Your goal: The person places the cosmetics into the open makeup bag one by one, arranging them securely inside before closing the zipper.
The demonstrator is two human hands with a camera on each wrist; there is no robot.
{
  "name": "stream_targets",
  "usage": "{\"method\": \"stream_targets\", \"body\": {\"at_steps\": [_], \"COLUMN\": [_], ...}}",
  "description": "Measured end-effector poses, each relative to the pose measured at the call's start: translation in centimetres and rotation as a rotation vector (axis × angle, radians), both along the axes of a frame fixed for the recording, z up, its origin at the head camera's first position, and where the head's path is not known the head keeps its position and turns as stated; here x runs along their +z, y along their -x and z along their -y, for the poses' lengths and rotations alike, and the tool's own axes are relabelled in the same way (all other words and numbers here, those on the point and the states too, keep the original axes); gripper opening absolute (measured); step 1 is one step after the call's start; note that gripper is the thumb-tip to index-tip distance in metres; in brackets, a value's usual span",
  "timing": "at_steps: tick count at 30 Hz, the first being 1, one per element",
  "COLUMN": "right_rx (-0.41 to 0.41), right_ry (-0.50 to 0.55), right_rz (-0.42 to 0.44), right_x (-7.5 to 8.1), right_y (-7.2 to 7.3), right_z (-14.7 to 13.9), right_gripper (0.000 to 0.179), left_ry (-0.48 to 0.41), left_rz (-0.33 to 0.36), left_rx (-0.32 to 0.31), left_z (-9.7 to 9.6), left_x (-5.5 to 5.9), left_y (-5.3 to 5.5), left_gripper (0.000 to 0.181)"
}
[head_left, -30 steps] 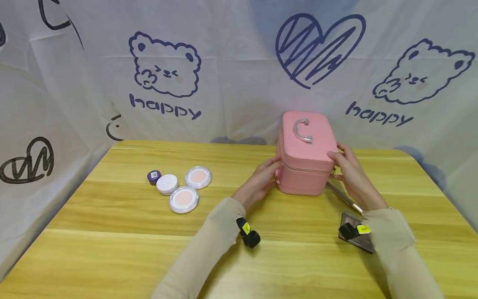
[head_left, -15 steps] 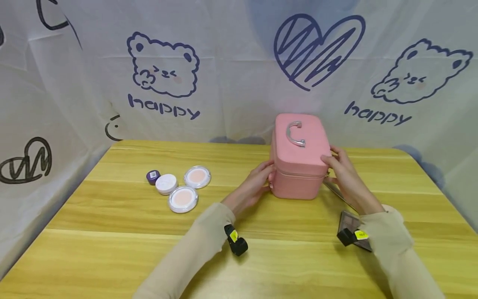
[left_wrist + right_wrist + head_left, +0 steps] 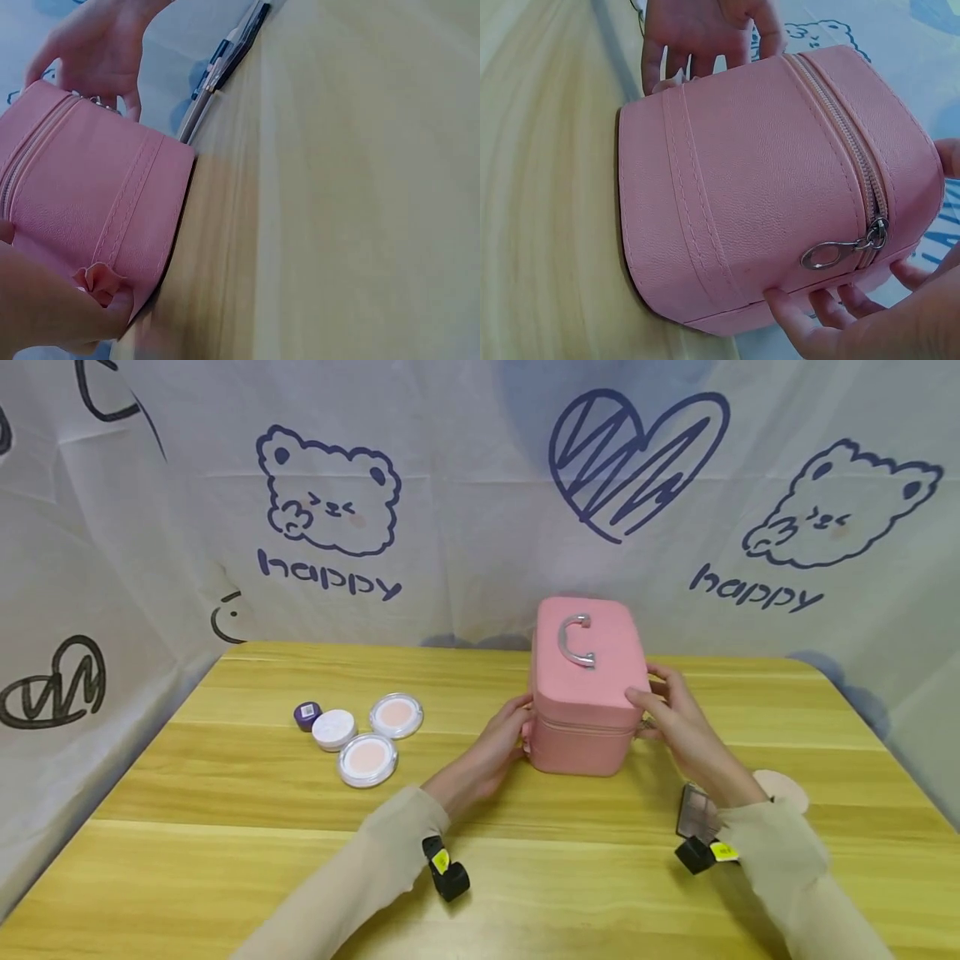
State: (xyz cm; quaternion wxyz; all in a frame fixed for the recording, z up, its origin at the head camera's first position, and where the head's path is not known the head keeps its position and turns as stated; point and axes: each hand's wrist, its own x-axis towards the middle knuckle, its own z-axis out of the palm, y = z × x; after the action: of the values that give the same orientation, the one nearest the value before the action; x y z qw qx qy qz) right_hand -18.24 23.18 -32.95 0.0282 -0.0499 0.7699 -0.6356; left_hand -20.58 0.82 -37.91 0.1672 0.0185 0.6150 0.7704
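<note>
A pink cosmetic case [image 3: 588, 685] with a silver handle [image 3: 575, 642] stands on the wooden table, its lid down. My left hand [image 3: 491, 752] holds its left side, fingers by a small pink tab [image 3: 101, 279]. On the opposite side, my right hand [image 3: 686, 739] grips the case, thumb at the lid's edge and fingers against the side wall. Close to those fingers hangs a silver zip pull [image 3: 829, 253], seen in the right wrist view. The case's base looks level with the tabletop in the wrist views.
Left on the table lie two clear-rimmed compacts [image 3: 367, 760], a white round jar [image 3: 334, 729] and a small purple-sided jar [image 3: 307, 716]. By my right wrist are a dark eyeshadow palette [image 3: 696, 810] and a pale round item [image 3: 782, 789], partly covered. A printed cloth [image 3: 465, 543] hangs behind.
Both hands have moved the case left and nearer to me, keeping hold of its sides. The pale round item has come into sight beside my right wrist.
</note>
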Motion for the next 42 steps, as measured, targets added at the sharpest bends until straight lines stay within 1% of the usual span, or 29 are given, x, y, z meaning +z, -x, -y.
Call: {"method": "stream_targets", "body": {"at_steps": [8, 18, 23, 27, 32, 36, 42], "right_rx": [0.025, 0.047, 0.060, 0.089, 0.121, 0.124, 0.112], "right_ry": [-0.008, -0.019, -0.031, -0.029, -0.024, -0.019, -0.002], "right_rz": [0.004, 0.018, 0.024, 0.037, 0.063, 0.055, 0.044], "right_x": [0.1, 0.4, 0.7, 0.8, 1.0, 1.0, 1.0], "right_y": [-0.8, -1.8, -2.3, -2.5, -2.9, -3.2, -3.4], "right_z": [1.1, 2.3, 3.0, 3.5, 4.1, 4.6, 5.4], "right_gripper": [0.070, 0.068, 0.069, 0.071, 0.072, 0.072, 0.071], "left_ry": [0.026, 0.036, 0.033, 0.023, 0.028, 0.040, 0.037], "left_rz": [0.003, 0.015, 0.012, -0.003, -0.007, -0.003, -0.015], "left_rx": [0.002, 0.002, -0.020, -0.032, -0.030, -0.025, -0.024], "left_z": [1.1, 2.8, 3.8, 4.6, 5.6, 6.3, 7.2], "left_x": [0.0, -0.1, -0.1, 0.0, 0.0, 0.1, 0.1], "left_y": [-1.1, -2.2, -2.8, -3.3, -3.8, -4.1, -4.6], "left_gripper": [0.056, 0.058, 0.059, 0.058, 0.057, 0.057, 0.056]}}
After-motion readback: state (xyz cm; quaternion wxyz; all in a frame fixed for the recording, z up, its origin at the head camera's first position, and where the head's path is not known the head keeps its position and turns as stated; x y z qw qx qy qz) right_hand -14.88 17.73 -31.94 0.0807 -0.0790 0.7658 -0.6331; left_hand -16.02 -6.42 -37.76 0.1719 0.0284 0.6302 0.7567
